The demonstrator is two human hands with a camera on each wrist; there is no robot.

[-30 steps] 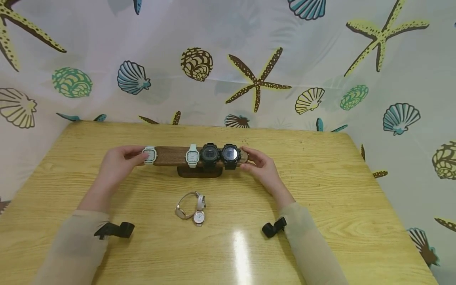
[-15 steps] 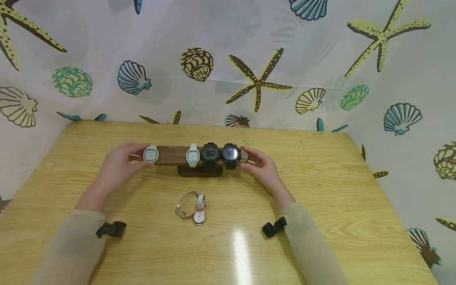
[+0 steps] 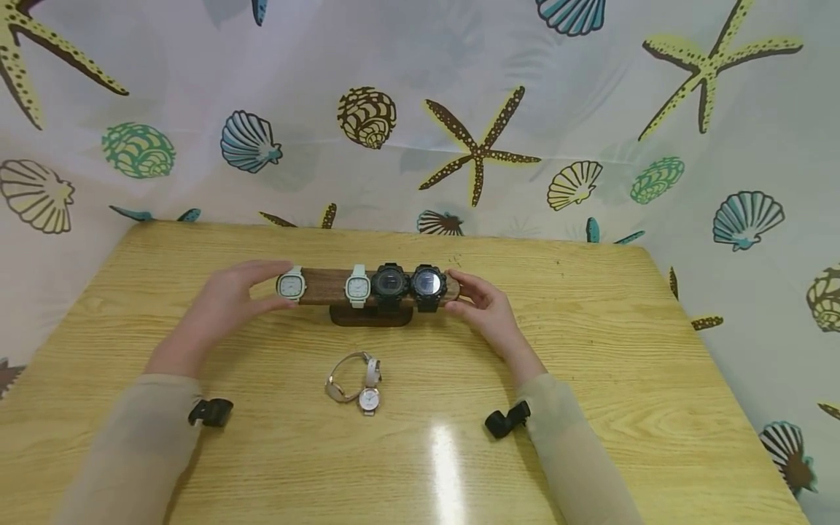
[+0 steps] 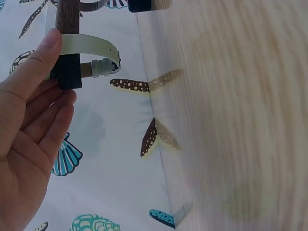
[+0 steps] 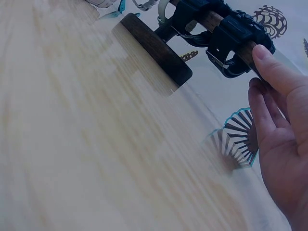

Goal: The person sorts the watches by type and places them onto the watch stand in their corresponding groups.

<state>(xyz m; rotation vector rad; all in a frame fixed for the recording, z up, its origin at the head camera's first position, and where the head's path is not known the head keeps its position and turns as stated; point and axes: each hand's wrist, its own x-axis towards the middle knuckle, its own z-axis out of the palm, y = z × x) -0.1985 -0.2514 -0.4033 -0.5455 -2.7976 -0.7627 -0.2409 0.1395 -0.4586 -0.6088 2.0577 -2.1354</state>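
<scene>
A wooden watch stand (image 3: pixel 324 286) with a dark base (image 3: pixel 371 316) holds several watches on its horizontal bar. At the bar's left part my left hand (image 3: pixel 226 295) pinches a pale green square watch (image 3: pixel 292 286) between thumb and fingers. Its buckled strap (image 4: pixel 89 44) loops round the bar in the left wrist view. My right hand (image 3: pixel 488 310) grips the bar's right end, thumb at one side and fingers opposite. Beside it sit two black digital watches (image 3: pixel 428 284). Left of these is another pale green watch (image 3: pixel 358 287), with bare wood between it and the pinched one.
In front of the stand, a small group of slim light-strapped watches (image 3: pixel 369 399) lies on the wooden table (image 3: pixel 590 350). A curtain (image 3: pixel 295 73) printed with shells and starfish hangs along the back and sides.
My left hand has moved right, and the pale green watch has slid from the bar's left end further along it. The right hand keeps its grip on the right end.
</scene>
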